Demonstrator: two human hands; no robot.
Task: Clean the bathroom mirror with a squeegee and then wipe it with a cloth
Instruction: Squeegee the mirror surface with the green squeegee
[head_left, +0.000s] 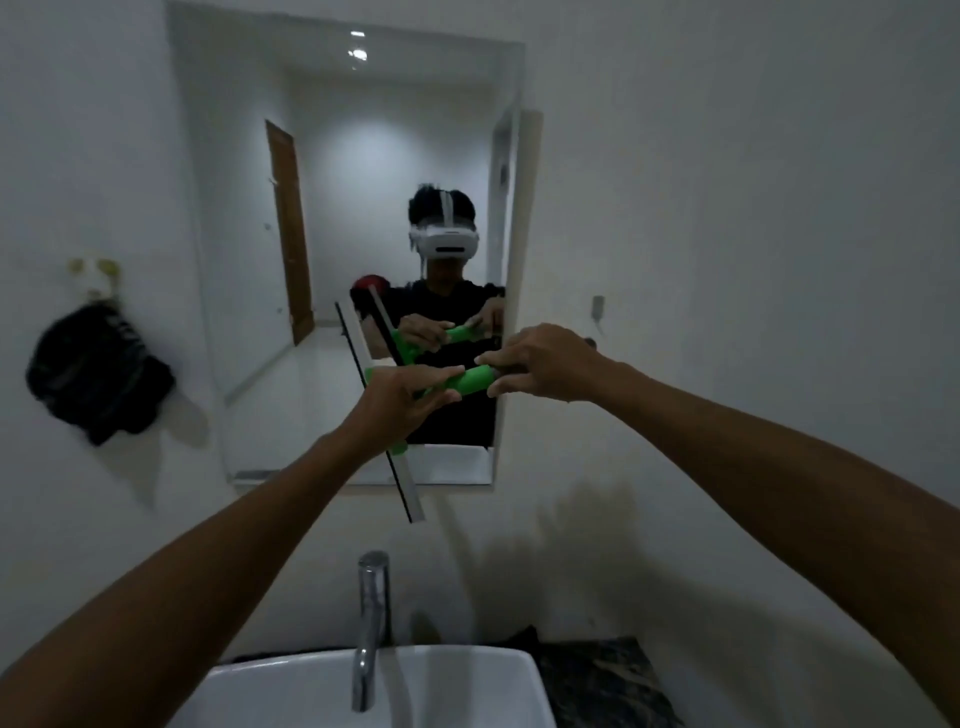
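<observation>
Squeegee (470, 380): my left hand (400, 397) and right hand (540, 364) both closed on its handle; press blade flat to mirror (322, 208), pull steadily.

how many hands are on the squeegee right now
2. The left hand holds the squeegee where the green handle meets the blade; the right hand pinches the handle's far end. The mirror shows only their reflections.

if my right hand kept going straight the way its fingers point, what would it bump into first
The right hand points left along the green squeegee handle it grips, so it would probably meet the left hand first; depth is hard to judge.
</observation>
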